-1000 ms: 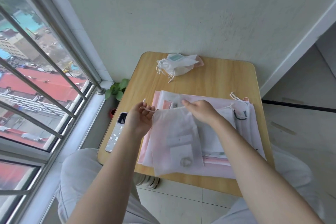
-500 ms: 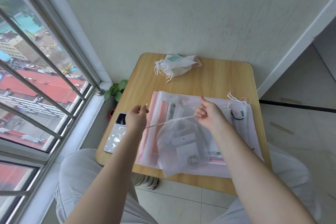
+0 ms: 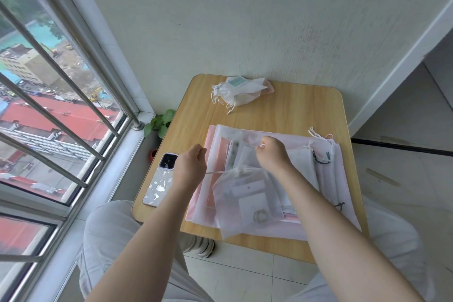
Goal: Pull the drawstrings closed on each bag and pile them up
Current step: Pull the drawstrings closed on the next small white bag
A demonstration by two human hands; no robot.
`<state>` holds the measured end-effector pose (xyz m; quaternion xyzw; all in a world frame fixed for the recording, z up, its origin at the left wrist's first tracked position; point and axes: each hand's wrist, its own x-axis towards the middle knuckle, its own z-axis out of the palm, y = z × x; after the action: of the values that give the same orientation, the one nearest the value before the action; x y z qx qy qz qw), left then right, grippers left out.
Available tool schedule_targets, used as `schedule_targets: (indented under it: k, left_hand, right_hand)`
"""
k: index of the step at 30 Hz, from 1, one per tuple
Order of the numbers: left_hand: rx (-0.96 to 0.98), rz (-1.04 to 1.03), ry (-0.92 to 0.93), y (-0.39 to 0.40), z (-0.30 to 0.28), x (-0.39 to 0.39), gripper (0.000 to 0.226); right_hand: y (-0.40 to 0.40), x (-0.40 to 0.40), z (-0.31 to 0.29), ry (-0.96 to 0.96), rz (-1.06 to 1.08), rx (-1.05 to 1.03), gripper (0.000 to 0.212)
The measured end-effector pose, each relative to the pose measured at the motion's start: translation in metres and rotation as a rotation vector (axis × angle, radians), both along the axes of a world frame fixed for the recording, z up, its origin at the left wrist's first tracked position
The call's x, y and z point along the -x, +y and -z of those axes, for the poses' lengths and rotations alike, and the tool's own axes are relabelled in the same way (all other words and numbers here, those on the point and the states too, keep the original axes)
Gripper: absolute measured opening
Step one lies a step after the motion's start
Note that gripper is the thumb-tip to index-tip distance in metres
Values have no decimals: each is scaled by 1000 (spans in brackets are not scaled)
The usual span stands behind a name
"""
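The small sheer white drawstring pouch (image 3: 247, 201) lies on flat pink and white bags on the wooden bench (image 3: 299, 105), its mouth gathered. Left hand (image 3: 190, 169) and right hand (image 3: 273, 153) each have fingers clamped on a cord. It looks light, limp and slippery; best held by the cords.

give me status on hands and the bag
Left hand and right hand each pinch a drawstring. Sheer bag mouth cinched shut. Nothing in the way.

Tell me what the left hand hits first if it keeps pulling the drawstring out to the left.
Probably the phone, lying just left of the left hand near the table's edge; the hand may pass above it, since depth is unclear.
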<state>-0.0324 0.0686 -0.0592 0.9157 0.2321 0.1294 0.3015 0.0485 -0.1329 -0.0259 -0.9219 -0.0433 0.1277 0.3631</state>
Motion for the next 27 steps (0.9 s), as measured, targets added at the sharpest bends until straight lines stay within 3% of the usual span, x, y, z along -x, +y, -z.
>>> schedule_targets:
  k: [3, 5, 8, 11, 13, 19, 22, 24, 27]
  left_hand:
    - [25, -42, 3, -3, -3, -4, 29]
    - [145, -101, 2, -8, -17, -14, 31]
    - [562, -147, -101, -18, -54, -29, 29]
    - [1204, -11, -237, -25, -90, -39, 28]
    - [1382, 53, -206, -24, -93, -46, 34]
    - [889, -190, 209, -20, -60, -28, 14]
    - [768, 40, 439, -28, -54, -13, 19]
    - [670, 148, 426, -40, -55, -9, 23]
    - [685, 91, 295, -47, -54, -11, 25]
  right_hand:
    - [3, 2, -2, -20, -42, 42, 29]
    - [7, 0, -7, 9, -78, 34, 14]
    - [16, 0, -20, 97, -202, -101, 28]
    - [27, 6, -30, 216, -364, -174, 23]
    - [30, 9, -28, 274, -389, -147, 18]
    - [27, 6, -23, 232, -292, -261, 16]
    - [24, 4, -21, 260, -201, -390, 8]
    - [24, 5, -20, 324, -168, -453, 10]
    - [24, 7, -19, 442, -132, -569, 10]
